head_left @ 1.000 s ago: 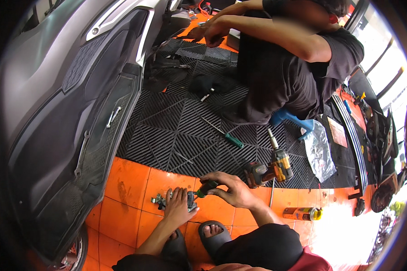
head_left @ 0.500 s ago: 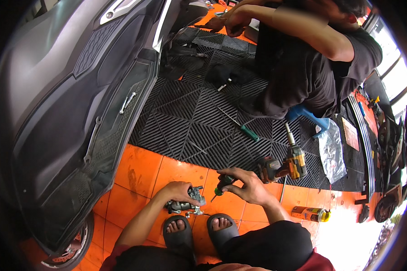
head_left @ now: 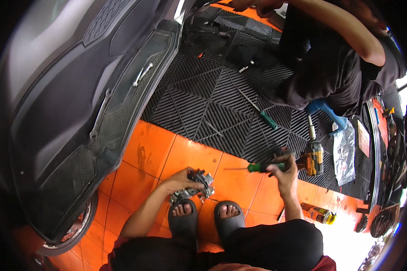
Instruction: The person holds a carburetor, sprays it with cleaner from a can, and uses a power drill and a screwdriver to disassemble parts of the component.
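My left hand (head_left: 180, 181) is closed around a grey and black metal part that looks like a throttle body (head_left: 206, 184), above my left sandal. Its fingers hide some of the part. My right hand (head_left: 286, 175) grips a screwdriver (head_left: 257, 167) by its green and black handle. The shaft points left, toward the part, with a gap between the tip and the metal. Both hands are over the orange tiles, in front of my feet.
A scooter (head_left: 77, 113) takes up the left, with wrenches (head_left: 101, 113) on its footboard. On the black mat (head_left: 199, 104) lie another green screwdriver (head_left: 267, 119) and an impact driver (head_left: 314, 156). A spray can (head_left: 318, 214) lies at right. Another person (head_left: 330, 67) squats at far right.
My right hand has moved right, and the screwdriver has swung from pointing down to lying nearly level. The part in my left hand is raised and tilted. The whole view has shifted.
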Demonstrator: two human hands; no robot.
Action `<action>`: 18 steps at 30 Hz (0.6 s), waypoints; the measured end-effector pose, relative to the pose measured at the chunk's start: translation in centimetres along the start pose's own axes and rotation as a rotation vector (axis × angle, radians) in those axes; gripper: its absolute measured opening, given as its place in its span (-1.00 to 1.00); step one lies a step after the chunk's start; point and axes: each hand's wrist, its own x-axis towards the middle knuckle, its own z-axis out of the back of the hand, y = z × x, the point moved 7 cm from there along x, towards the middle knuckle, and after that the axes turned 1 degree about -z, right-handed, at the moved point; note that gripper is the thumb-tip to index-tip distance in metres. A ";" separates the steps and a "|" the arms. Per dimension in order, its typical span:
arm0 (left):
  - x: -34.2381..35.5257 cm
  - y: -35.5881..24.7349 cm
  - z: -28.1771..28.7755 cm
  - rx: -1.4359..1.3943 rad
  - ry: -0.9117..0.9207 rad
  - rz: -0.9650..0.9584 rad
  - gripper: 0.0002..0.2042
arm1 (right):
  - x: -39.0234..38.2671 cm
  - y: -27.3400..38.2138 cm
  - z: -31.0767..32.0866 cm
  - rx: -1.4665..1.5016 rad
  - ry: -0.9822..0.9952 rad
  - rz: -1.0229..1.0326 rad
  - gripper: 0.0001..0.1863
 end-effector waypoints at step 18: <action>-5.1 -0.4 -0.3 -0.787 -0.137 -0.205 -0.24 | -9.4 -3.5 -7.0 -0.008 0.731 -0.549 -0.39</action>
